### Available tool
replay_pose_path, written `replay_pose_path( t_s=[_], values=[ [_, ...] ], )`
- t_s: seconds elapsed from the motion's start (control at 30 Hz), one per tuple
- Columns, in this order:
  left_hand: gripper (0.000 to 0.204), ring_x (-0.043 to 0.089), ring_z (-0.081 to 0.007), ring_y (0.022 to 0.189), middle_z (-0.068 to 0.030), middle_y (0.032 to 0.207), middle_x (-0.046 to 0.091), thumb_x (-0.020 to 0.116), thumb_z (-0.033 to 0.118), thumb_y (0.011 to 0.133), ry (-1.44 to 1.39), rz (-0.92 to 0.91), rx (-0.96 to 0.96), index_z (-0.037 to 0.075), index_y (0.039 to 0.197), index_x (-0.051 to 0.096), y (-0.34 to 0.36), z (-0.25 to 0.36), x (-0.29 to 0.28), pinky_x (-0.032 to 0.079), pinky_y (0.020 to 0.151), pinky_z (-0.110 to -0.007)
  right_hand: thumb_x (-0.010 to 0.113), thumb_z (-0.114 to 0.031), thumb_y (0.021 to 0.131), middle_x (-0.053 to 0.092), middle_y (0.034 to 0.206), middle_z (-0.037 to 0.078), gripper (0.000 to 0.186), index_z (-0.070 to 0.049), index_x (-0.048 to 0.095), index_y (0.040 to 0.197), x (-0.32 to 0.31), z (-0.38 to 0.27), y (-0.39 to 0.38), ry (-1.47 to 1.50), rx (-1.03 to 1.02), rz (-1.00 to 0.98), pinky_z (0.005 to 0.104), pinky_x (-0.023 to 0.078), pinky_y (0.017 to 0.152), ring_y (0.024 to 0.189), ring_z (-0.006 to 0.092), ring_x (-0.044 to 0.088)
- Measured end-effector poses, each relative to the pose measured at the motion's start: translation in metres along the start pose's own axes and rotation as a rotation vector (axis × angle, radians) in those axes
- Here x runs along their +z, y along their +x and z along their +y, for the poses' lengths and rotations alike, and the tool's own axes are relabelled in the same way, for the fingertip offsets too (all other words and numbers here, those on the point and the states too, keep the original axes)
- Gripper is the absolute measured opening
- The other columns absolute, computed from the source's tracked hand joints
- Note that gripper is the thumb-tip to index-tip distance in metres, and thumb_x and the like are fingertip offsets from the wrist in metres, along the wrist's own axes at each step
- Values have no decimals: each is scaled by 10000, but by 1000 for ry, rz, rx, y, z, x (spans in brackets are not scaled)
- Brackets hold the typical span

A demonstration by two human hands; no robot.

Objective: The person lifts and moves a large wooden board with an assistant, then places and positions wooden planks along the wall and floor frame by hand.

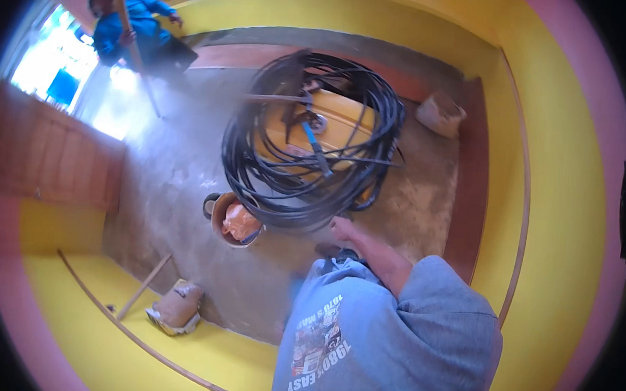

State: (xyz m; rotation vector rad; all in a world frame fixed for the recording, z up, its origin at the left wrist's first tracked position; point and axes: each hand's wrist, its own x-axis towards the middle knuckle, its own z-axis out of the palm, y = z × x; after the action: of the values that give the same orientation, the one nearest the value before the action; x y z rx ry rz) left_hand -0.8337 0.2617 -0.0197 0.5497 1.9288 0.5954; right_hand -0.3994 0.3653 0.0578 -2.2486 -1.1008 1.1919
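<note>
The right hand [341,229] is sitting at the near edge of a big coil of black hose [235,150], its fingers looking curled; whether they are closing on a loop or only lying against it, I cannot tell. The left hand is staying out of view, so its grip is not showing. The coil is spreading out just ahead of the right hand and mostly to its left, its loops ringing and crossing a yellow boxy object [344,116]. On top of that object, farther ahead of the grip, a blue strip-like piece [313,138] is lying aslant among blurred dark shapes.

To the left of the grip, close by the coil, a bucket [218,216] is standing on the grey floor [160,182] and holding an orange-pink bag [240,222]. Ahead and to the right of the grip, a pale sack [441,116] is standing near the wall. Behind the grip and well to the left, a brown-and-white sack [179,306] is resting beside a wooden stick [145,286]. Far ahead and left of the grip, a co-worker [142,27] in blue is holding a long pole [128,37] — well apart from the hose.
</note>
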Motion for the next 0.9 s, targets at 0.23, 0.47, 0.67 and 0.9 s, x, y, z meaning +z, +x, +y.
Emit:
replay_pose_path(
  t_s=[0.23,0.47,0.67,0.9],
  values=[
    [241,503,-167,538,-65,706,539,418,263,783,17,-181,290,35,798,493,88,96,-42,408,464,-290,494,-147,664,573,800,144,192,-75,546,835,19,78,-87,80,398,309,346,454,586,668,238,573],
    [258,519,-142,555,-58,707,545,367,287,826,99,-274,370,55,820,480,180,125,-88,363,446,-237,503,-127,662,556,684,95,216,-58,523,866,105,34,-202,555,634,350,293,455,449,546,187,569],
    [310,535,-161,572,-31,706,553,316,323,827,449,-582,39,73,851,499,200,108,-80,343,446,-271,516,-140,647,556,709,113,194,-35,538,809,193,49,-321,575,757,322,274,458,447,527,167,561],
    [290,544,-157,683,-101,811,552,417,270,799,688,-839,530,5,887,492,186,126,16,386,517,-243,504,-150,681,549,687,97,173,-42,527,813,240,52,-397,764,974,621,271,441,393,493,160,546]
  ],
)
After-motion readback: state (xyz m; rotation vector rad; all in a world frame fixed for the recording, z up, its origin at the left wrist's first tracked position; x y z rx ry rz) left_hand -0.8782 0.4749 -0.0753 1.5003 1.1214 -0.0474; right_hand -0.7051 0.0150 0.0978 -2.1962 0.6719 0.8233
